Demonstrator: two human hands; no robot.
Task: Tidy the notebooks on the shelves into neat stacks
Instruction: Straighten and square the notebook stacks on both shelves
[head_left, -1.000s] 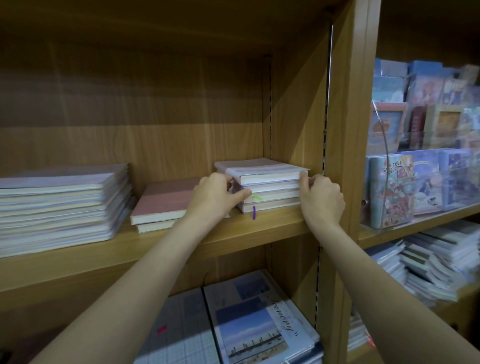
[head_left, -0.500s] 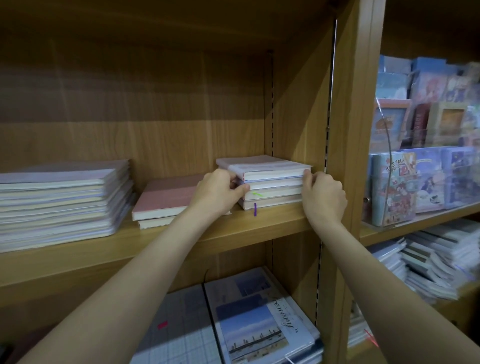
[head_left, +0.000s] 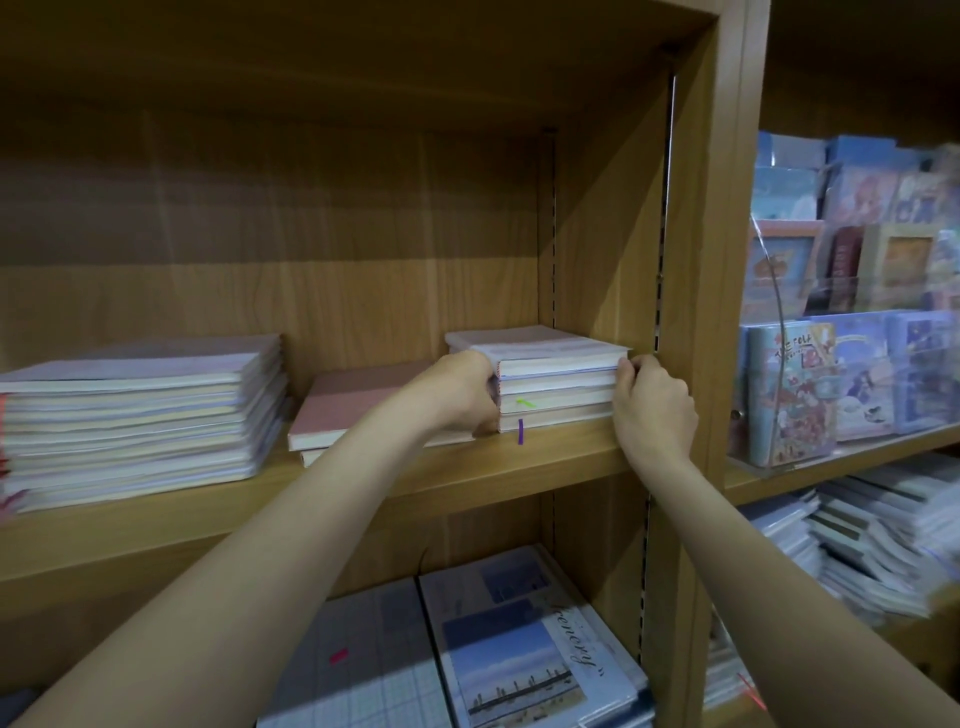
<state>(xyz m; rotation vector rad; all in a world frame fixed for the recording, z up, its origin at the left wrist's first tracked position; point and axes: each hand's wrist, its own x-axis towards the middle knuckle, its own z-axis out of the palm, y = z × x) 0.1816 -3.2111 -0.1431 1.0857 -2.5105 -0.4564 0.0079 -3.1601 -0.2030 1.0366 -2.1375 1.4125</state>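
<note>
A wood-grain shelving unit (head_left: 691, 260) fills the view, its flat boards smooth and matte, with slotted metal strips running down the inner side panel. The middle shelf (head_left: 363, 499) carries three piles. At far left sits the tall stack of notebooks (head_left: 140, 421), thin soft-covered books with pale page edges, their fore-edges slightly uneven and stepped. Beside it, with a narrow gap between, lie two flat pink notebooks (head_left: 348, 405), broad and matte, their corners not quite aligned. At the right end, close against the side panel, stands the small stack of notebooks (head_left: 556, 384), four thick blocks with cream page edges, a green tab and a purple ribbon showing at the front.

The left hand (head_left: 462, 389) presses against the left side of this small stack, fingers curled round its edge, the wrist lying over the pink notebooks. The right hand (head_left: 652, 405) grips the stack's right front corner with bent fingers, squeezed into the slim space between the books and the panel. Bare shelf board runs along the front of all three piles.

Below, glossy photo-cover notebooks (head_left: 524, 644) lie flat beside grid-patterned notebooks (head_left: 363, 665). In the right-hand bay, colourful illustrated items (head_left: 795, 395) stand behind a clear plastic holder.
</note>
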